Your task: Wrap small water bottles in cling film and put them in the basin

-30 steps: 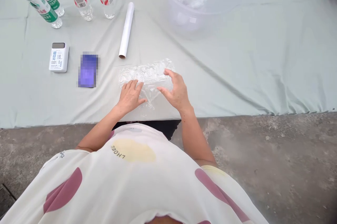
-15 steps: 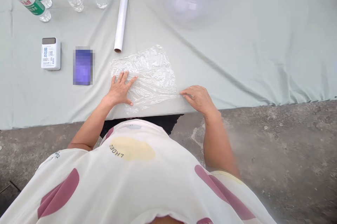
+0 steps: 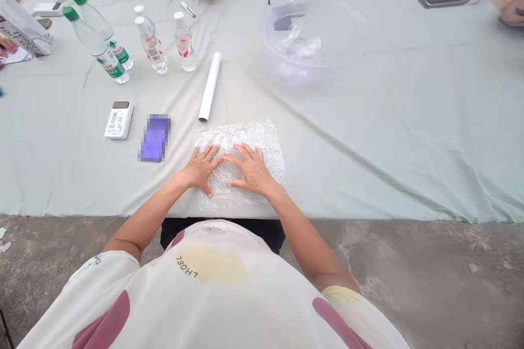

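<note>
Basically, clear plastic film is laid out on the table, near edge close to the table's front. Left hand: palm down, fingers spread, pressing on the film's left part, nothing gripped. Right hand: same, fingers splayed, on the middle of the film, no grip; fingertips of both hands nearly meet, contact unclear.

Progress, as judged: spreading looks mostly done, film wide and roughly flat; creases remain all over, so smoothing looks unfinished. Whether it's one layer or folded, can't tell.

White roll lies just beyond the film, apart from both hands. Purple item, pixelated, and white device sit to the left, untouched. Translucent basin farther off, crumpled clear plastic inside.
</note>
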Demonstrator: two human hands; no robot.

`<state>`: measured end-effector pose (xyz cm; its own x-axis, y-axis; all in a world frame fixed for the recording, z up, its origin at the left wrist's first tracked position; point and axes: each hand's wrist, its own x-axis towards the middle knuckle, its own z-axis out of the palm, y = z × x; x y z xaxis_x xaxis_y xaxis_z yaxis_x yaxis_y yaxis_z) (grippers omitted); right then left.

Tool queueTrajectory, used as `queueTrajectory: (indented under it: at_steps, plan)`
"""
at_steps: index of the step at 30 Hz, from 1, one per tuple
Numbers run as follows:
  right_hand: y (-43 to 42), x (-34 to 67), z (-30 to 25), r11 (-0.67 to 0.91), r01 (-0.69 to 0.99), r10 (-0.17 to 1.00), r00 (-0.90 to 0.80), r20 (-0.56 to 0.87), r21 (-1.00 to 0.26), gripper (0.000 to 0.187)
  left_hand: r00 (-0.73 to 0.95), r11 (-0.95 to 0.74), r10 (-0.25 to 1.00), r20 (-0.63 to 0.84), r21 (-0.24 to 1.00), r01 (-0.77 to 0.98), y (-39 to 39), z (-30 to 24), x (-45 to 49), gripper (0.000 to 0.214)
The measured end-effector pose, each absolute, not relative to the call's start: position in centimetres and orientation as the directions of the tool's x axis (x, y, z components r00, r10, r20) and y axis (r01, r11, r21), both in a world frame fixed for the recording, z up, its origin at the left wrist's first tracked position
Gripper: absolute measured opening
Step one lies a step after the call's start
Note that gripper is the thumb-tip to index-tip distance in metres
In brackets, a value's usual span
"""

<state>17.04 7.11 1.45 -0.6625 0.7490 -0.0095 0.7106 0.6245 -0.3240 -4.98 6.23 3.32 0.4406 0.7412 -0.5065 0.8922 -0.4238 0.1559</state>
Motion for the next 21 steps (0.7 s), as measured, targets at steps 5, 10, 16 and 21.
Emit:
queueTrajectory:
  at_steps: [5, 10, 16, 21]
  plan:
    - [8.5, 22.0, 0.1, 0.562, 0.788, 0.788, -0.602, -0.129, -0.251, 0.080, 0.500, -0.453, 0.736, -0.457, 0.217, 0.865, 6.5, 2.7, -6.6, 0.143]
    - [8.7, 28.1, -0.3, 0.428, 0.878, 0.861, -0.468, -0.198, -0.213, 0.075, 0.547, -0.481, 0.714, -0.438, 0.262, 0.837, 6.8, 2.7, -6.9, 0.141]
    - [7.9, 32.3, -0.1, 0.252, 0.943, 0.944, -0.289, -0.156, -0.219, 0.074, 0.589, -0.490, 0.724, -0.359, 0.333, 0.806, 7.0, 3.1, -7.1, 0.137]
    - [6.4, 28.4, -0.1, 0.426, 0.870, 0.898, -0.440, 0.003, -0.248, 0.065, 0.617, -0.502, 0.735, -0.280, 0.387, 0.773, 7.3, 2.5, -7.8, 0.131]
